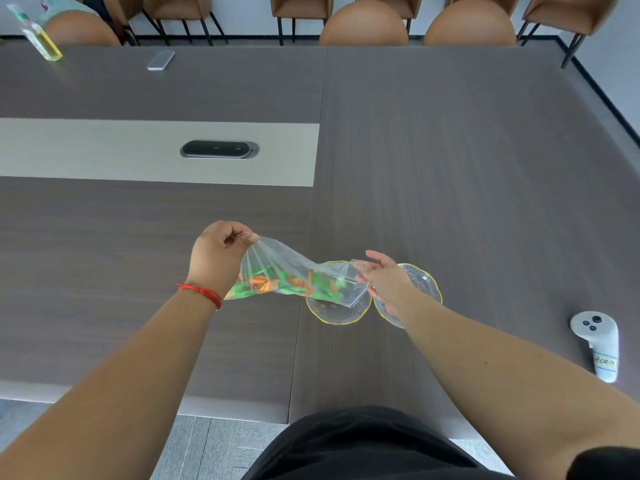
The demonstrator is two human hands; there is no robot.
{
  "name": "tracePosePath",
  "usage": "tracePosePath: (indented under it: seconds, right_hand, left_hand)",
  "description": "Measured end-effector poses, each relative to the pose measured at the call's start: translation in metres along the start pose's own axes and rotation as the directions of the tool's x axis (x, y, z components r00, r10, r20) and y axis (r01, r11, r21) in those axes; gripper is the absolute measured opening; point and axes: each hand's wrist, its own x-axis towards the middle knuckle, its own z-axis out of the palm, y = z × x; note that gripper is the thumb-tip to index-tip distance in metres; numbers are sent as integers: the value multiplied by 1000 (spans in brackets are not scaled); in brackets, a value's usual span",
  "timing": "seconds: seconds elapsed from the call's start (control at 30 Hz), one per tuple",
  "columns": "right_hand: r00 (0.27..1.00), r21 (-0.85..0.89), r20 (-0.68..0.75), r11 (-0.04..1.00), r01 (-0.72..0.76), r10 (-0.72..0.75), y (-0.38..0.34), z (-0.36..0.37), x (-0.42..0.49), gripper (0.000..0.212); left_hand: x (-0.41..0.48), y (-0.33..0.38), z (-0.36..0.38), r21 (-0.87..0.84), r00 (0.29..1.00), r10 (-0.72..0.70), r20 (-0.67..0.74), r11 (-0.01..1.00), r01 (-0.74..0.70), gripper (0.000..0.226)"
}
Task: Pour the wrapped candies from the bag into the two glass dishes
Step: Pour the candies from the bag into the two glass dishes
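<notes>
A clear plastic bag (284,268) with green and orange wrapped candies (277,285) stretches sideways above the table. My left hand (218,258) pinches its bunched bottom end, raised at the left. My right hand (384,282) holds the bag's open mouth, thumb and fingers on the film. That mouth hangs over the left glass dish (332,315), a clear dish with a yellow rim. The right glass dish (422,282) touches it and sits partly under my right hand. No candies show clearly in either dish.
A white controller (597,344) lies near the table's front right edge. A black socket panel (218,149) sits in the pale strip (86,150). A phone (161,59) and a bottle (40,36) stand at the far left. Brown chairs (363,26) line the far side.
</notes>
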Motion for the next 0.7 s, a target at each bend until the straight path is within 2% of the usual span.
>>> tracePosePath:
  seconds: [0.23,0.4,0.53,0.7]
  right_hand:
    - [1000,39,-10,999,1,0,-4,0,-1,39]
    - [1000,51,-10,999,-8,8,-6,-1,0,38]
    - [1000,22,-15,1000,2,-1,-4,-1,5,42]
    - [1000,-2,-20,1000,7,-7,-3,2,6,42]
  left_hand:
    - [3,1,-5,-18,999,9,-50,1000,-10,17]
    - [3,-1,-1,18,999,13,-43,1000,-12,5]
    - [3,3,-2,-26,995,-2,-101,1000,0,7]
    - [3,5,-4,-36,994,-28,-103,999,25,6]
